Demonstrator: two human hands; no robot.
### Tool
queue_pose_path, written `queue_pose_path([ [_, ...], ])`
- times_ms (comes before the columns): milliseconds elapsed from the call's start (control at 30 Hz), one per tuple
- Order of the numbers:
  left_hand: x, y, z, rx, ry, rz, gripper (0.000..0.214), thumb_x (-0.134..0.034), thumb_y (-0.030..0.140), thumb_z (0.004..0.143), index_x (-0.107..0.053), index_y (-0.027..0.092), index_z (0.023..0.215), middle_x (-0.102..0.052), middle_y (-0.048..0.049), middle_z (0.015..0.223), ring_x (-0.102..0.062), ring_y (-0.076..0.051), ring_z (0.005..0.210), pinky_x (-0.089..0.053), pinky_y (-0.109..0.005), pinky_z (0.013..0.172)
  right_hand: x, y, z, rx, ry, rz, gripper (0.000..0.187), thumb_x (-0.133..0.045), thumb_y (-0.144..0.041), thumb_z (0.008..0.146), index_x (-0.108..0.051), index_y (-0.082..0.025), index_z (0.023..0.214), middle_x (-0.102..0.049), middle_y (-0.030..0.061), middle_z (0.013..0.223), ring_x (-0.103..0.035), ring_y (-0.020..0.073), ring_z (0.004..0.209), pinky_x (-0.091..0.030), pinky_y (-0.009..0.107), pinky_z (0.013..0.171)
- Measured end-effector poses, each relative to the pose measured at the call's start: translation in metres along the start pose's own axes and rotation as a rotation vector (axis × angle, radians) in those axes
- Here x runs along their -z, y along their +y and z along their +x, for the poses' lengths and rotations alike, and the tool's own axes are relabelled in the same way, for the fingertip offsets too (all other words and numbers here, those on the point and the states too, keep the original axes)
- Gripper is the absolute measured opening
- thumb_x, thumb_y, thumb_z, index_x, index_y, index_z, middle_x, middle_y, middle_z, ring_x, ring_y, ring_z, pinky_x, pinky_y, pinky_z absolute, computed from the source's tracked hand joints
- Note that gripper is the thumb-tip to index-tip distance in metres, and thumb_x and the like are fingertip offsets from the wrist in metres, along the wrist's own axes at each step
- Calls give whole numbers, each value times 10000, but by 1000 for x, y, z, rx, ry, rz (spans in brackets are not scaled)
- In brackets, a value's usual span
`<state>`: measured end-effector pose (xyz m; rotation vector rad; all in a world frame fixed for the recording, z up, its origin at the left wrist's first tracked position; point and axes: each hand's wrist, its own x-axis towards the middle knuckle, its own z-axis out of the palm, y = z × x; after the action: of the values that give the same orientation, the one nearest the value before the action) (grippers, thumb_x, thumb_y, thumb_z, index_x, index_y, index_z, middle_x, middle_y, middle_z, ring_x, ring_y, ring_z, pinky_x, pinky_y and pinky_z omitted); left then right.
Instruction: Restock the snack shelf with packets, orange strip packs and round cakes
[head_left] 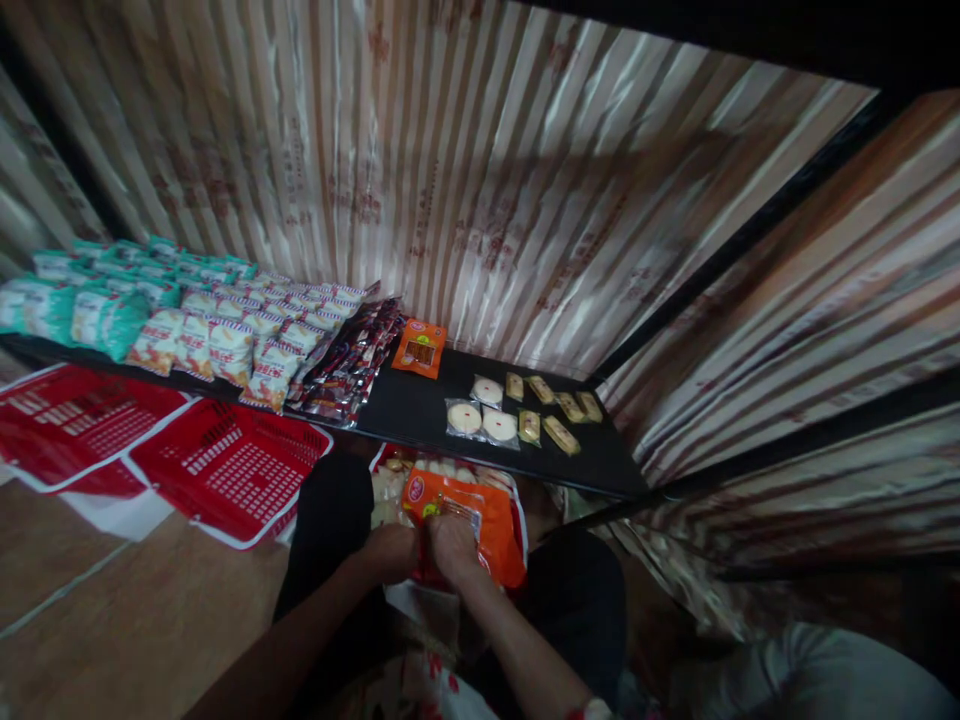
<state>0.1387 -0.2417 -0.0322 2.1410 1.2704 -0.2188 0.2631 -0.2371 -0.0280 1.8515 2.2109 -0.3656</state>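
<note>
A large orange snack bag (495, 525) lies over the red basket (523, 520) between my knees. My right hand (454, 548) is closed on the bag's lower left part. Close beside it, my left hand (394, 553) is also closed at the bag's left edge; its fingertips are partly hidden. Under and around the bag, pale wrapped snacks (386, 490) fill the basket. On the black shelf (420, 405) in front, a smaller-looking orange packet (420, 348) rests near the back, with round white wrapped crackers (464, 418) and small yellowish wrapped bars (561, 434) to its right.
Dark shiny packets (349, 365), white snack bags (229, 348) and teal-and-white packs (111, 318) crowd the shelf's left. Red baskets (232, 465) stand on the tiled floor (150, 620). Striped sheeting (450, 180) hangs behind, with black frame bars (750, 235). A person's grey-clad leg (832, 670) shows at lower right.
</note>
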Motion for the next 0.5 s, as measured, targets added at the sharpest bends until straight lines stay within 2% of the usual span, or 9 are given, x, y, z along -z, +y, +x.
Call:
queue_pose_path([
  [200, -9, 5, -1, -29, 54, -67, 324, -336, 209, 825, -596, 182, 1015, -690, -118, 909, -651, -241, 850, -465, -308, 697, -4, 9, -6, -36, 79, 60, 221, -517, -291, 828, -679, -150, 879, -705, 143, 854, -661, 233, 832, -440, 262, 691],
  [267, -11, 5, 0, -39, 71, -116, 294, -362, 209, 813, -614, 176, 961, -688, -117, 885, -647, -241, 830, -453, -307, 701, -2, 12, -7, -47, 97, 89, 235, -532, -348, 823, -673, -165, 870, -706, 127, 848, -659, 223, 828, -431, 254, 685],
  [367, -11, 4, 2, -1, 103, -210, 232, -408, 202, 786, -639, 180, 793, -683, -98, 822, -639, -229, 779, -442, -297, 700, 9, 15, -9, -80, 124, 112, 281, -523, -404, 826, -659, -168, 892, -703, 123, 856, -655, 212, 805, -419, 254, 671],
  [500, -9, 5, 5, 12, 152, -304, 210, -422, 181, 766, -630, 195, 743, -667, -60, 754, -620, -199, 726, -429, -267, 667, 29, 22, -14, -65, 206, 155, 280, -463, -380, 866, -646, -169, 889, -698, 109, 843, -643, 197, 777, -391, 248, 641],
])
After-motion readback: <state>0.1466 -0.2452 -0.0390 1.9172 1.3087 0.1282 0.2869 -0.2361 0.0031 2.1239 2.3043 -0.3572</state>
